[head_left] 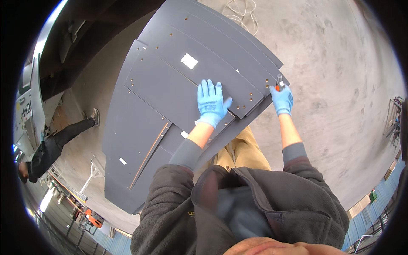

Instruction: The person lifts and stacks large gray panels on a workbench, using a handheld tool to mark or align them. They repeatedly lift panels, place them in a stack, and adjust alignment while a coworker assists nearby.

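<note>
My left hand (211,104), in a light blue glove, lies on a stack of dark grey flat panels (165,91), its fingers stretched out. At the right corner of the stack, my right hand (282,100), gloved in the same blue, is closed round a small tool (279,81) with an orange part and a pale, shiny end. Its kind is hard to make out. Small brass-coloured holes run along several panels. Left of the left hand's fingertips sits a white label (189,61). A narrow copper-coloured groove (148,155) shows on the near left part.
Grey concrete floor (335,80) surrounds the stack. A white cable (243,15) lies coiled beyond its far edge. At the left, another person in dark clothes (59,146) stands beside machinery. A white metal stand (91,174) and an orange object (94,218) are at the lower left.
</note>
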`<state>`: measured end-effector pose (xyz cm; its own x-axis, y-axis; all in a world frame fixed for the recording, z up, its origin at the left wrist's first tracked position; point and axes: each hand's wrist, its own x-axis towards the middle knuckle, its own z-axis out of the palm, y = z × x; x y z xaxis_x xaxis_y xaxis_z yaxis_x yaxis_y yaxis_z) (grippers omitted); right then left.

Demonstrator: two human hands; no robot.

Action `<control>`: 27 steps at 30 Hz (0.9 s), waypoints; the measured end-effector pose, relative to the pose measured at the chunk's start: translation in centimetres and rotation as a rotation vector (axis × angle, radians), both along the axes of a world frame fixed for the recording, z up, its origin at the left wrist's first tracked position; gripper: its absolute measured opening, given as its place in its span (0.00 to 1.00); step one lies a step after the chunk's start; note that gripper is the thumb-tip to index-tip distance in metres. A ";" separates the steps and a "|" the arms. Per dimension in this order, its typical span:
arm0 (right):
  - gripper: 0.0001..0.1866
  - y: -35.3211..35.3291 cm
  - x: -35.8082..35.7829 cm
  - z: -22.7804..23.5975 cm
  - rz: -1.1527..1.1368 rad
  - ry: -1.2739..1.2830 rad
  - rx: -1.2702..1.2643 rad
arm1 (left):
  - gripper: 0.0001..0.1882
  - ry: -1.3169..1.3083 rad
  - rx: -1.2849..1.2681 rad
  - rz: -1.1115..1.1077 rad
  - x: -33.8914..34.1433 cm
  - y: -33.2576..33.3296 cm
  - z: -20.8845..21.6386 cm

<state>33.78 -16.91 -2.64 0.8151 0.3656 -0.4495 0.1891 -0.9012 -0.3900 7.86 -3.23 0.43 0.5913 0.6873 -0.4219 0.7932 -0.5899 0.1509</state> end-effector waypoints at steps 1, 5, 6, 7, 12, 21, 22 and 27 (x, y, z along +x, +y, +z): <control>0.22 -1.3 -0.7 0.4 -0.041 0.057 -0.017 | 0.49 -0.054 0.041 0.022 0.7 2.0 -0.2; 0.20 -2.9 -2.9 0.3 -0.106 0.123 -0.046 | 0.45 -0.262 0.579 -0.005 4.2 15.1 -2.7; 0.21 -2.9 -3.1 0.1 -0.128 0.107 -0.018 | 0.46 -0.237 0.675 -0.023 5.2 18.8 -3.5; 0.22 -2.9 -3.2 -0.1 -0.150 0.092 0.009 | 0.48 -0.185 0.688 -0.021 5.9 22.1 -4.3; 0.22 -3.2 -2.5 -0.5 -0.158 0.108 0.006 | 0.60 0.230 0.345 0.142 7.6 31.1 -6.4; 0.20 0.2 -2.8 -1.3 -0.143 0.041 0.026 | 0.63 0.221 0.185 0.236 8.9 33.4 -6.3; 0.20 0.7 -2.7 -1.3 -0.204 0.046 0.003 | 0.63 0.220 0.186 0.242 9.1 33.5 -6.3; 0.19 2.0 -1.0 -1.4 -0.277 0.016 0.114 | 0.64 0.149 0.228 0.241 9.8 34.3 -7.1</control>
